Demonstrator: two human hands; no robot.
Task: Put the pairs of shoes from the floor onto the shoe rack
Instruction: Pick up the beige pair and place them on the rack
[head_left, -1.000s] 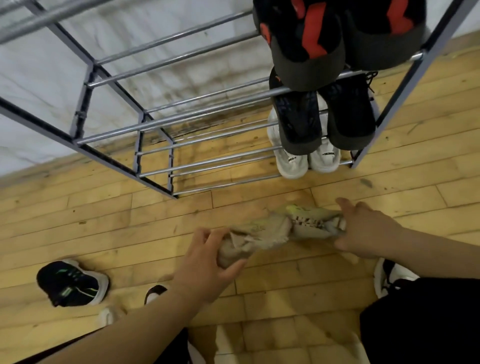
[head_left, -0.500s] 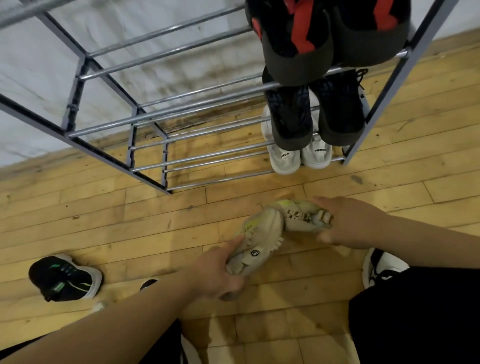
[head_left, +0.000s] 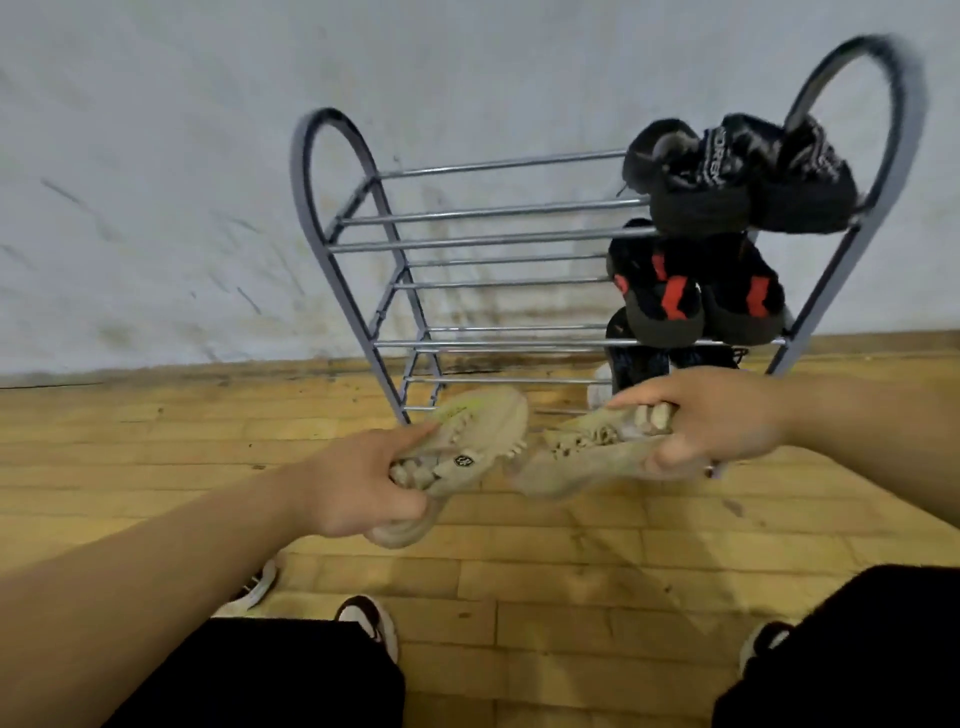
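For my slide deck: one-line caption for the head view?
Left hand and right hand each hold a beige shoe before the shoe rack.

2 beige shoes, left shoe and right shoe, held above the floor before the shoe rack.

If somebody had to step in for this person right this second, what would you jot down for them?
Left hand: gripping one beige shoe, lifted off the floor.
Right hand: gripping the other beige shoe, also in the air.
Both are held in front of the shoe rack, near its lower shelves.
Done: the black pair on top and the black-and-red pair below it sit at the rack's right end; further shoes lower down are partly hidden.
Left: shelve the beige pair on the free left part of a shelf.
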